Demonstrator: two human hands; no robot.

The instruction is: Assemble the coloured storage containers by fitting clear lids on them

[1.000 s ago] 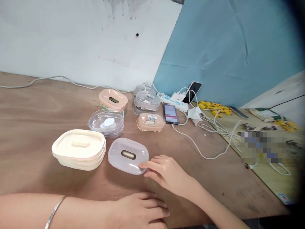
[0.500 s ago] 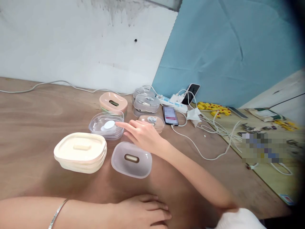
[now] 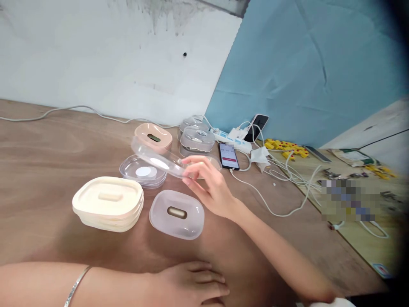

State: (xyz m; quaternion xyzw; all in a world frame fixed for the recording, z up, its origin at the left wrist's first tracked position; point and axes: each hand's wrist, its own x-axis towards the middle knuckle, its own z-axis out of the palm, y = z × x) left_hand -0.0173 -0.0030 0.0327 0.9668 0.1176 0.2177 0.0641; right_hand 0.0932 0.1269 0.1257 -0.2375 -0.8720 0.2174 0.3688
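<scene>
The brown plywood worktop (image 3: 47, 140) carries a frosted lid (image 3: 177, 214) just nearer than the right hand (image 3: 211, 187). A cream stack of lids (image 3: 108, 202) and clear trays (image 3: 142, 172) lie to its left. A phone (image 3: 228, 155) and white cables (image 3: 287, 170) lie beyond to its right. The left hand (image 3: 191, 283) lies flat at the near edge.

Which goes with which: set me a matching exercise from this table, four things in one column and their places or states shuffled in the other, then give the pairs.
Things:
1. clear tray
2. cream lids
3. frosted lid
4. phone

States:
A. screen lit, beside the power strip
B. stacked, farthest left of the four
C. held tilted above the table by the right hand
D. lying flat on its own, with a slot in the middle

Pairs: 1-C, 2-B, 3-D, 4-A
</scene>
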